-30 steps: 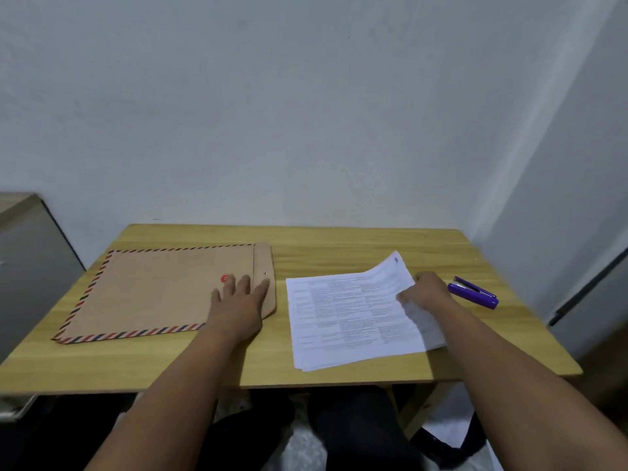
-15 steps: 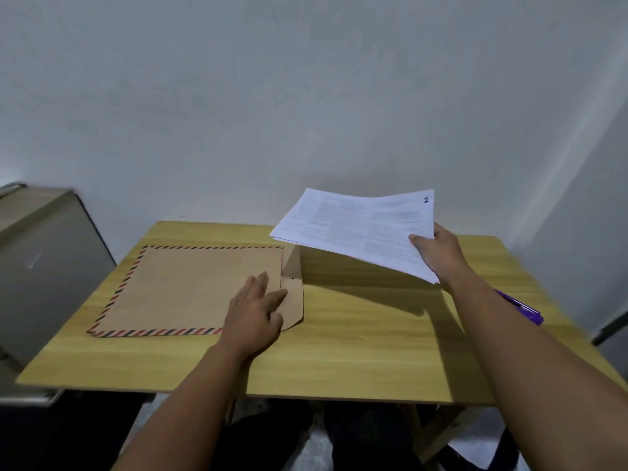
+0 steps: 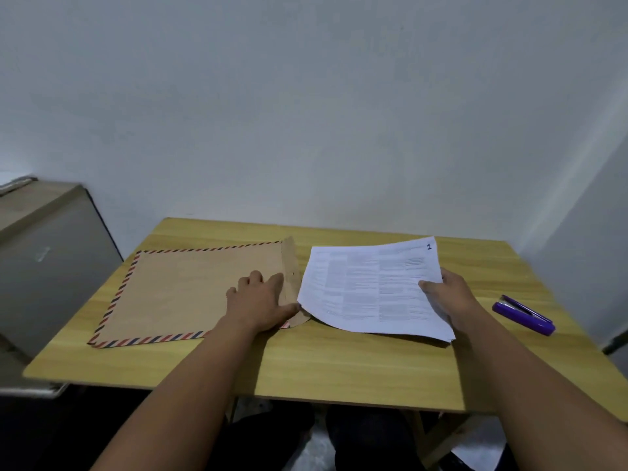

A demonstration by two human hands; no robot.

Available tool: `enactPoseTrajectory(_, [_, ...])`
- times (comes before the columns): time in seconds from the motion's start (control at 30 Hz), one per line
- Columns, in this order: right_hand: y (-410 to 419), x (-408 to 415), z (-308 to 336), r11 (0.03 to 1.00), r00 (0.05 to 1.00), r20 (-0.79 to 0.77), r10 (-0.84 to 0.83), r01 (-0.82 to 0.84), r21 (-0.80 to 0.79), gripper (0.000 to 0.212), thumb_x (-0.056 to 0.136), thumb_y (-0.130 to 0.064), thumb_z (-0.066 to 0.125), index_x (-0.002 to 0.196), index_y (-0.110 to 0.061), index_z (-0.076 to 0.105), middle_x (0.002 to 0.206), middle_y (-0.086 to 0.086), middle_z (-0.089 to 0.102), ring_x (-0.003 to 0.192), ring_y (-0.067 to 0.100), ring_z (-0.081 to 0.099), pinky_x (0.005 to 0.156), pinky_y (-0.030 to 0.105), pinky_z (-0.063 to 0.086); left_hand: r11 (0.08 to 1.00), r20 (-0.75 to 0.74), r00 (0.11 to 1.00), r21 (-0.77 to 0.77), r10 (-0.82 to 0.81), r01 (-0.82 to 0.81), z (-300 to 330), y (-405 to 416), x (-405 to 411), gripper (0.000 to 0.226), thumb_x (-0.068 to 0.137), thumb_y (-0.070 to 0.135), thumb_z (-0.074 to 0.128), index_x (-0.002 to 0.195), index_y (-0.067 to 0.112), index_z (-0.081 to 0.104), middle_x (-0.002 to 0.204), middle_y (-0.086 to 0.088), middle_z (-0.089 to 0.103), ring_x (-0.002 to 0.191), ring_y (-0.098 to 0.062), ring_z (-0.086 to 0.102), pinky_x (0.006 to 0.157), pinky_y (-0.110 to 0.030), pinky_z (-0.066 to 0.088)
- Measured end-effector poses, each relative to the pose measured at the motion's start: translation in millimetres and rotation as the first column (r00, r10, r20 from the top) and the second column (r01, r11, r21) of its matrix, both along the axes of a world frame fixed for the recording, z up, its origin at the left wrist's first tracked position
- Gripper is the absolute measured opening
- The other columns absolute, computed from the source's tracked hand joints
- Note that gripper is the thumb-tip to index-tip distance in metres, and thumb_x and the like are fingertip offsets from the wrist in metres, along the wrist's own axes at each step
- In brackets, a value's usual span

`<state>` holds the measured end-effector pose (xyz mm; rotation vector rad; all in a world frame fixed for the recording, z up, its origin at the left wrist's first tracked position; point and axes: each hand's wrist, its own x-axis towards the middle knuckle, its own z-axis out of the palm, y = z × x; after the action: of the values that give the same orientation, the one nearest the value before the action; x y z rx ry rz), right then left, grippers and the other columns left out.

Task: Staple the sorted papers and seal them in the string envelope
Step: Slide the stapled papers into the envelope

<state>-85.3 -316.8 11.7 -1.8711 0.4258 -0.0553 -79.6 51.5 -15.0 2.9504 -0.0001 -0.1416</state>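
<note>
A brown string envelope with a red-and-blue striped border lies flat on the left of the wooden table, its flap open toward the right. My left hand rests on the envelope at its mouth, thumb at the flap. My right hand grips the right edge of a stack of printed white papers, thumb on top. The stack's left edge hangs just above the flap. A purple stapler lies on the table to the right of my right hand.
A grey cabinet stands left of the table. A white wall runs right behind the table's far edge. Dark floor and my legs show below the near edge.
My right hand lifted the paper stack off the table, then lowered it to just right of the envelope's mouth. My left hand stayed on the envelope by the flap.
</note>
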Motion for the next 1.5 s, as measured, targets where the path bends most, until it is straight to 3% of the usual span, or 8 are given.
enactPoseTrajectory(0.2, [-5,4,16,0.992,0.999,0.029,-0.019,0.015,0.122,0.028,0.101,-0.006,0.061,0.127,-0.017,0.067,0.115,0.006,0.074,0.1,0.027,0.071,0.08,0.04,0.057,0.999,-0.077,0.997,-0.032,-0.009,0.007,-2,-8,1,0.072,0.083,0.082,0.043,0.147,0.051,0.036,0.153,-0.008,0.028,0.143,-0.039,0.021,0.114,-0.072,0.015])
enactPoseTrajectory(0.33, [6,10,26,0.995,0.998,0.042,0.055,-0.058,0.087,0.029,0.1,-0.002,0.062,0.126,-0.014,0.069,0.118,0.007,0.075,0.103,0.03,0.072,0.093,0.046,0.057,0.997,-0.145,0.989,-0.082,-0.025,0.013,5,-8,-1,0.072,0.078,0.083,0.05,0.143,0.056,0.038,0.154,-0.005,0.025,0.145,-0.038,0.016,0.115,-0.073,0.007])
enactPoseTrajectory(0.57, [20,6,38,0.99,0.989,0.041,0.139,-0.138,-0.033,0.032,0.1,0.01,0.051,0.12,-0.009,0.068,0.107,0.006,0.073,0.084,0.009,0.069,0.059,0.016,0.051,0.99,-0.106,0.994,-0.143,-0.024,0.008,8,-1,-2,0.085,0.071,0.089,0.05,0.145,0.049,0.038,0.156,-0.002,0.03,0.144,-0.034,0.023,0.114,-0.072,0.013])
enactPoseTrajectory(0.77, [15,-2,46,0.983,0.983,0.074,0.166,-0.159,-0.096,0.031,0.101,0.008,0.053,0.124,-0.006,0.068,0.108,0.007,0.073,0.079,0.002,0.068,0.055,0.012,0.051,0.99,-0.011,0.999,-0.137,0.033,-0.034,-1,-6,2,0.077,0.07,0.091,0.044,0.129,0.042,0.048,0.144,0.0,0.042,0.137,-0.034,0.034,0.111,-0.073,0.015])
enactPoseTrajectory(0.93, [11,-4,49,0.974,0.976,0.047,0.213,-0.208,-0.091,0.027,0.101,0.011,0.052,0.121,-0.002,0.065,0.097,0.002,0.069,0.058,-0.007,0.07,0.048,0.007,0.049,0.985,0.072,0.991,-0.142,0.11,-0.099,0,-7,12,0.05,0.076,0.08,0.049,0.088,0.031,0.051,0.113,0.002,0.052,0.118,-0.03,0.047,0.109,-0.07,0.023])
enactPoseTrajectory(1.23, [11,8,56,0.937,0.962,0.044,0.269,-0.251,-0.245,0.027,0.1,-0.004,0.062,0.122,-0.017,0.072,0.112,0.004,0.076,0.09,0.013,0.072,0.073,0.031,0.053,0.99,-0.013,0.993,-0.079,0.121,-0.121,11,-8,25,0.062,0.072,0.08,0.055,0.108,0.029,0.058,0.12,-0.001,0.052,0.122,-0.028,0.047,0.107,-0.061,0.033])
enactPoseTrajectory(1.37, [11,12,61,0.917,0.956,0.055,0.289,-0.26,-0.302,0.028,0.098,-0.001,0.06,0.119,-0.014,0.072,0.112,0.006,0.076,0.09,0.011,0.071,0.07,0.027,0.052,0.982,0.045,0.996,-0.175,0.078,-0.069,12,-6,19,0.051,0.084,0.043,0.058,0.128,0.02,0.051,0.122,-0.004,0.062,0.11,-0.028,0.056,0.089,-0.042,0.051])
enactPoseTrajectory(1.5, [13,15,61,0.916,0.954,0.11,0.278,-0.229,-0.33,0.042,0.096,-0.009,0.066,0.136,-0.02,0.059,0.125,0.004,0.071,0.107,0.025,0.071,0.081,0.035,0.057,0.936,0.098,0.989,-0.346,0.11,-0.07,10,1,10,0.033,0.082,0.024,0.06,0.113,0.018,0.05,0.099,-0.001,0.066,0.086,-0.025,0.061,0.069,-0.035,0.051])
